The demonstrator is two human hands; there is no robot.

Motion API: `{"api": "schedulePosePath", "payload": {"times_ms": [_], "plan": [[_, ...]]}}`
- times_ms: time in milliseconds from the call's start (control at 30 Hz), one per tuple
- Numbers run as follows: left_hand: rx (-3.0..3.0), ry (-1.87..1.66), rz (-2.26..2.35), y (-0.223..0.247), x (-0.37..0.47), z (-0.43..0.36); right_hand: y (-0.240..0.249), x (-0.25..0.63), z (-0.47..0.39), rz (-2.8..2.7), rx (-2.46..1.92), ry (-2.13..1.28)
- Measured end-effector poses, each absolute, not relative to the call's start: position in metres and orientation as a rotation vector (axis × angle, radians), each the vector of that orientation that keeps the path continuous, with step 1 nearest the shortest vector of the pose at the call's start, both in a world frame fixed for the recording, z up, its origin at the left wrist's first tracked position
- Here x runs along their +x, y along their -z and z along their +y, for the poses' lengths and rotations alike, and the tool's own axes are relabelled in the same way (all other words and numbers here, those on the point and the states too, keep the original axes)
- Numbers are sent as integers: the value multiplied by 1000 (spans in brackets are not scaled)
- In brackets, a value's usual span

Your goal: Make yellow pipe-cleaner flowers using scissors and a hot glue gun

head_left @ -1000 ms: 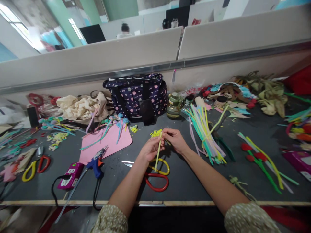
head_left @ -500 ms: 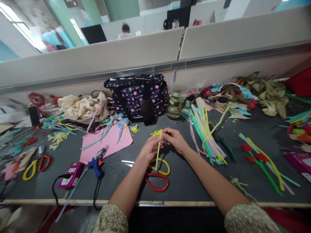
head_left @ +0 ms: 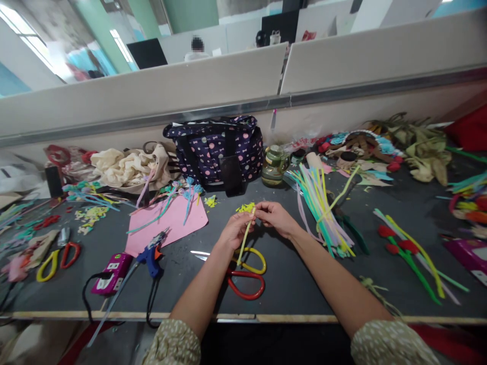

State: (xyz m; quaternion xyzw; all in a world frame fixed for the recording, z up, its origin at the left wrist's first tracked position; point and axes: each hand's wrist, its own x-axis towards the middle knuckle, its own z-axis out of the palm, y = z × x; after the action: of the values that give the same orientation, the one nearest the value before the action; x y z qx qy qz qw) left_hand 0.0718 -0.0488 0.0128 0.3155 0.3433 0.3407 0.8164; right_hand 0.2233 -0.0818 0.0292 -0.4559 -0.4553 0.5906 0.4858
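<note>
Between the fingertips of both hands is a pale yellow pipe cleaner (head_left: 245, 241), its loose end hanging down over the scissors. My left hand (head_left: 236, 231) pinches it from the left, and my right hand (head_left: 276, 218) pinches its upper end from the right. The fingertips of the two hands meet or nearly meet. Under my left forearm lie scissors (head_left: 255, 259) with one yellow and one red handle, blades pointing left. Just behind the hands sits a small pile of yellow cut pieces (head_left: 245, 208).
A bundle of pipe cleaners (head_left: 323, 213) lies to the right. Left are a blue glue gun (head_left: 152, 258), pink paper (head_left: 171, 223), a purple power strip (head_left: 113, 274) and other scissors (head_left: 48, 266). Behind stand a patterned bag (head_left: 213, 152), a leaning phone (head_left: 231, 175) and a jar (head_left: 273, 166).
The hanging end of the pipe cleaner has swung slightly to the left. Both hands stay in nearly the same place, still pinching it.
</note>
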Motion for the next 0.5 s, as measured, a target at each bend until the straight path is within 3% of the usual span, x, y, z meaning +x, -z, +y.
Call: {"api": "schedulePosePath", "payload": {"times_ms": [500], "plan": [[824,-776,791,-16,71,-50,-33,226,-83,-1135,-1166,-1465]]}}
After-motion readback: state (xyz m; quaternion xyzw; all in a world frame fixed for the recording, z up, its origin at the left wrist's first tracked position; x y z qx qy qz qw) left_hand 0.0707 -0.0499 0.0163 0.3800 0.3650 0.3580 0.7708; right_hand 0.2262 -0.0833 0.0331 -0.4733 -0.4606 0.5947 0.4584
